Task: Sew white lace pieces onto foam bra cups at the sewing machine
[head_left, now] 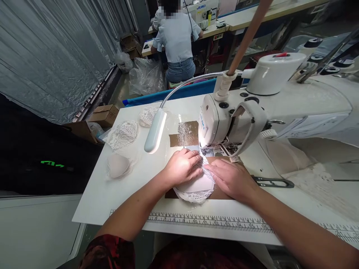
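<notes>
A white lace-covered bra cup (196, 186) lies under the needle area of a white sewing machine (213, 119). My left hand (183, 166) rests flat on the cup, fingers extended toward the presser foot. From the other side, my right hand (228, 175) holds the lace edge between its fingers and thumb; the thumb is partly hidden. Both hands are close to the needle, which is hard to make out in the bright light. Black thread snips (273, 182) lie beside my right wrist.
More lace pieces (123, 134) and a pale cup (118, 166) lie on the left of the table. A lamp (155, 130) on a bendy arm hangs above. A printed ruler (196, 220) runs along the front edge. Beyond, a person (178, 41) sits at another machine.
</notes>
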`<state>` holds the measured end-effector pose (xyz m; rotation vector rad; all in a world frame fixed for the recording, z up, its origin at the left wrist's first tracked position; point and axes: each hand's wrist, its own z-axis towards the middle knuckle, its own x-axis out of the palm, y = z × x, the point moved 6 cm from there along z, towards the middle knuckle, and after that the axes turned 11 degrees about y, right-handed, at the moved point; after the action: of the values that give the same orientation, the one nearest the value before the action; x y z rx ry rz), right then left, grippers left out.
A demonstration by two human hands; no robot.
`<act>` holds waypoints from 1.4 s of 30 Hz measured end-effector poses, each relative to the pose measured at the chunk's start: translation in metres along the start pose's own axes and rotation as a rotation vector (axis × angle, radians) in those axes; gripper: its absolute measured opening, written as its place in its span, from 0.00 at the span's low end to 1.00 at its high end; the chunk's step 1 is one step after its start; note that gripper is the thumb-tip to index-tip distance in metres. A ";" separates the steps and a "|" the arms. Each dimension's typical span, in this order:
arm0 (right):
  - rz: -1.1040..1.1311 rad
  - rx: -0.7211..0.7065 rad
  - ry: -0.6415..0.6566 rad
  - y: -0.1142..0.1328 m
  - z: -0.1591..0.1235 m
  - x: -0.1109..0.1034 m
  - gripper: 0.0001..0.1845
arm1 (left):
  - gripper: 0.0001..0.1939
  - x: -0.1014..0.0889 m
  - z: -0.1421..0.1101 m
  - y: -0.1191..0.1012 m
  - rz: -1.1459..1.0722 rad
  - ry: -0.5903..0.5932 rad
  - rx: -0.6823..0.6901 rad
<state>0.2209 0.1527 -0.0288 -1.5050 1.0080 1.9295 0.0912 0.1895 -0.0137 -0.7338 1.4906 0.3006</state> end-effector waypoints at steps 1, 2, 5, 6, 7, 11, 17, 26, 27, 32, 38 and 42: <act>0.005 -0.006 -0.013 0.001 -0.001 -0.001 0.17 | 0.23 0.001 0.000 0.000 0.015 0.014 0.010; 0.010 -0.011 -0.027 0.002 -0.002 -0.001 0.17 | 0.23 0.002 0.000 -0.001 0.031 0.030 0.022; 0.029 -0.034 -0.059 0.004 -0.004 -0.002 0.17 | 0.22 0.004 -0.001 0.001 0.062 0.069 0.062; 0.034 -0.044 -0.068 0.005 -0.004 -0.002 0.17 | 0.22 0.004 -0.001 0.001 0.066 0.075 0.075; 0.037 -0.053 -0.075 0.006 -0.005 -0.002 0.16 | 0.22 0.004 -0.001 0.002 0.070 0.079 0.084; 0.051 -0.065 -0.084 0.007 -0.005 -0.001 0.16 | 0.24 0.005 0.002 0.002 0.103 0.079 0.079; 0.070 -0.068 -0.051 0.005 -0.005 -0.002 0.14 | 0.24 0.006 0.001 -0.001 0.152 0.067 0.041; -0.027 0.074 0.016 -0.004 -0.002 -0.001 0.15 | 0.22 0.007 -0.002 -0.006 0.115 0.046 0.073; -0.034 0.085 0.043 -0.004 -0.001 0.000 0.15 | 0.23 0.008 -0.002 -0.005 0.114 0.048 0.077; -0.038 0.113 0.103 -0.004 0.003 0.002 0.16 | 0.25 0.012 -0.001 -0.002 0.125 0.046 0.090; -0.038 0.098 0.057 -0.003 0.001 0.001 0.17 | 0.23 0.010 -0.001 0.004 0.140 0.029 0.069; 0.047 -0.077 0.010 0.008 -0.004 0.002 0.15 | 0.20 0.003 -0.005 0.012 0.124 -0.017 0.039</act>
<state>0.2169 0.1450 -0.0292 -1.5472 0.9914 2.0163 0.0807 0.1944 -0.0195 -0.6074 1.5248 0.3697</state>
